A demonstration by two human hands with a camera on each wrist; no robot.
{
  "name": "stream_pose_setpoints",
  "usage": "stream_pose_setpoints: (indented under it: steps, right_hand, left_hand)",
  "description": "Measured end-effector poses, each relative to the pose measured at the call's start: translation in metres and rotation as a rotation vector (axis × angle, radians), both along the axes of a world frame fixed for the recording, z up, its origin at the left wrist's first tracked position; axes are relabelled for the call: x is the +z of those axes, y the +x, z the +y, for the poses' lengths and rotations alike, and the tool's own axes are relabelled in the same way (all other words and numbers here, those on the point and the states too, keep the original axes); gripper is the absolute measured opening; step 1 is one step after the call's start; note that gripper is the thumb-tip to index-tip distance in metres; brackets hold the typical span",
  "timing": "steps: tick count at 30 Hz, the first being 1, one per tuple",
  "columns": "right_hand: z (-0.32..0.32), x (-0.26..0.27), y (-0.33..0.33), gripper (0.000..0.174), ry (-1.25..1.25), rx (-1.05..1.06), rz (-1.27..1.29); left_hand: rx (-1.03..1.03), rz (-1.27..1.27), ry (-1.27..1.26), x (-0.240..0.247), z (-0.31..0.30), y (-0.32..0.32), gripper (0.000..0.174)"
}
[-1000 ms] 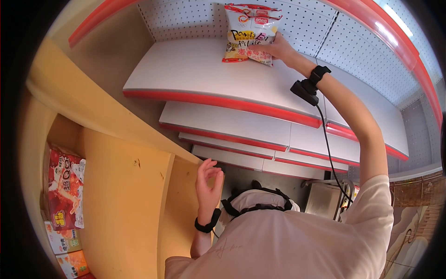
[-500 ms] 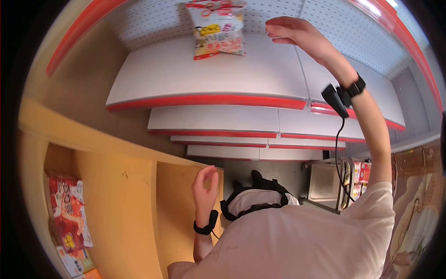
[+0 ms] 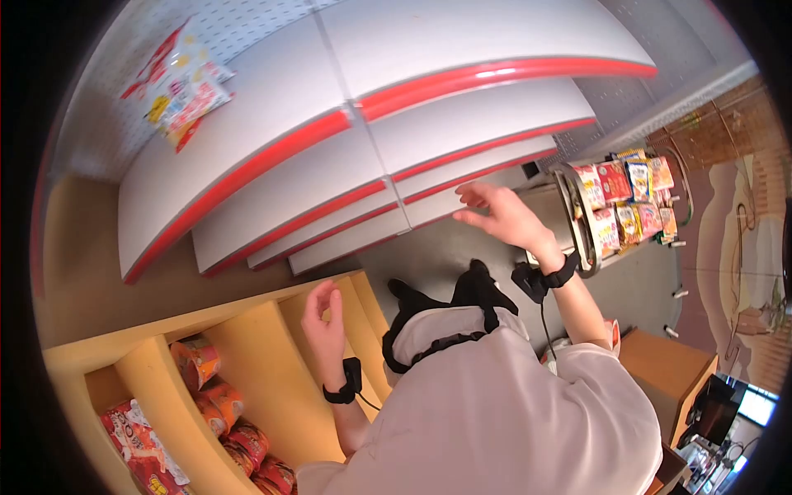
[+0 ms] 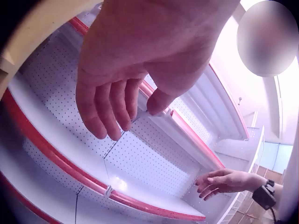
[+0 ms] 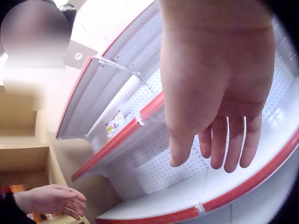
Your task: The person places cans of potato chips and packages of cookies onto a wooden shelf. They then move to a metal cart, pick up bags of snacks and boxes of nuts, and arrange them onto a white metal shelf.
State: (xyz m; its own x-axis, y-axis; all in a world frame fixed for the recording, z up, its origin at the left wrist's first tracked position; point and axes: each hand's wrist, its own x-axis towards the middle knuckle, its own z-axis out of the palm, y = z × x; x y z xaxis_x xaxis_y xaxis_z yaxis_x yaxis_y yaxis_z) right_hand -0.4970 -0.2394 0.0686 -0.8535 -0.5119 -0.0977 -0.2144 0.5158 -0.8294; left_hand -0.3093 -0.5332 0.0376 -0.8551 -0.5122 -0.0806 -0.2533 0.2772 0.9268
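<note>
A white and red snack bag (image 3: 188,91) stands on the top white shelf (image 3: 272,74), leaning at the pegboard back; it is blurred in the head view. In the right wrist view the same bag (image 5: 115,124) shows small behind the red shelf edge. My right hand (image 3: 505,216) hangs in front of the lower shelves, well away from the bag, its fingers relaxed and holding nothing. My left hand (image 3: 324,318) is near the wooden shelf unit (image 3: 272,363), fingers loosely bent with nothing in them.
A metal cart (image 3: 587,223) with several snack packs (image 3: 629,198) stands at the right. Instant noodle tubs (image 3: 219,404) and a red package (image 3: 142,445) sit in the wooden unit at lower left. A brown cabinet (image 3: 664,371) is at lower right.
My right hand has let go of the snack bag and come down away from the top shelf. The head view has turned right, bringing the cart's packs further into sight. My left hand stays free.
</note>
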Motion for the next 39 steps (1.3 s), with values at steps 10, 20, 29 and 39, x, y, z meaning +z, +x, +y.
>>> stream_pose_setpoints:
  steps: [10, 20, 29, 39]
  right_hand:
    - [0.257, -0.065, -0.007, 0.048, 0.058, -0.181, -0.026]
    - [0.421, -0.217, -0.082, 0.081, 0.365, -0.451, 0.299]
    - [0.408, -0.256, -0.098, 0.100, 0.657, -0.436, 0.053]
    - [0.403, -0.267, -0.105, 0.100, 0.764, -0.429, -0.016]
  left_hand:
    - [-0.141, -0.027, -0.023, -0.029, 0.206, -0.051, 0.020]
    - [-0.437, -0.023, -0.054, -0.019, 0.389, -0.095, 0.021]
    - [-0.561, -0.095, 0.005, -0.012, 0.441, -0.094, 0.019]
    - [-0.607, -0.085, 0.009, -0.023, 0.461, -0.092, 0.020]
